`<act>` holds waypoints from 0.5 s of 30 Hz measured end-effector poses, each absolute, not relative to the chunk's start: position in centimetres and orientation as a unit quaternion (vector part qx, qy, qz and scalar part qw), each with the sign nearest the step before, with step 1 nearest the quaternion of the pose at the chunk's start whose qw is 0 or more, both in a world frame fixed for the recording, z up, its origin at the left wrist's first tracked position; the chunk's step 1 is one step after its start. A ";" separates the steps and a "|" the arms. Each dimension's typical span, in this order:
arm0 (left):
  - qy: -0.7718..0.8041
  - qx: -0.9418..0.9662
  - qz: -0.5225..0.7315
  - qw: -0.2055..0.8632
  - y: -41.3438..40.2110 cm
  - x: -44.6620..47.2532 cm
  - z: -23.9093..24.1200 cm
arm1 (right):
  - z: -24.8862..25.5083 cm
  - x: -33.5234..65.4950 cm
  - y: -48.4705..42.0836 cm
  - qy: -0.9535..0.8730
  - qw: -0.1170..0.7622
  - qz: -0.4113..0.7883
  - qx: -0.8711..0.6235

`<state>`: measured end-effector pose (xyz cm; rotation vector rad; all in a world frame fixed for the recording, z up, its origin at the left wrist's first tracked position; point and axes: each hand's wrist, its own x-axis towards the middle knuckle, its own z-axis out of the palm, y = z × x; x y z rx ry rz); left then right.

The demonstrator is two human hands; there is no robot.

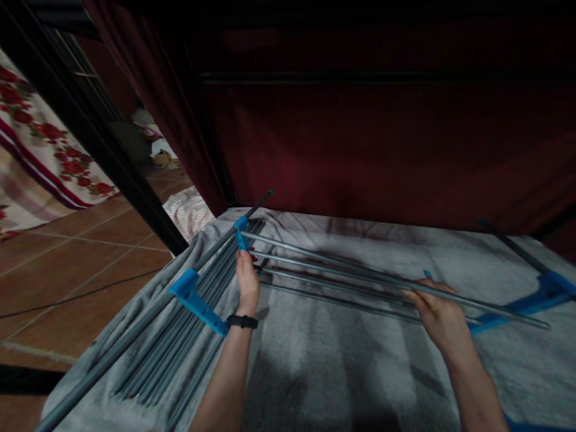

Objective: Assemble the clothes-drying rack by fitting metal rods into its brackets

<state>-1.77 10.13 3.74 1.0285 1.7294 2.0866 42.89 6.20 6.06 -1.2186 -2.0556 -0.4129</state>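
A folded drying rack of grey metal rods [342, 270] with blue plastic connectors [198, 300] lies on a grey blanket [324, 354]. My left hand [247, 279] grips the rod ends beside a small blue connector [241, 233]; a black band is on its wrist. My right hand [438, 312] is closed round one long grey rod further right. A bundle of grey rods [180, 348] runs down to the lower left.
A dark red fabric wall [382, 138] stands behind the blanket. A black frame post [108, 156] slants at the left, with brown floor tiles [67, 264] and a flowered cloth [40, 150] beyond. Another blue piece [544, 294] lies far right.
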 end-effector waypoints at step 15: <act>0.645 0.351 0.667 0.124 9.7 -2.6 2.8 | 6.9 41.0 5.2 -0.783 0.362 -0.137 -0.487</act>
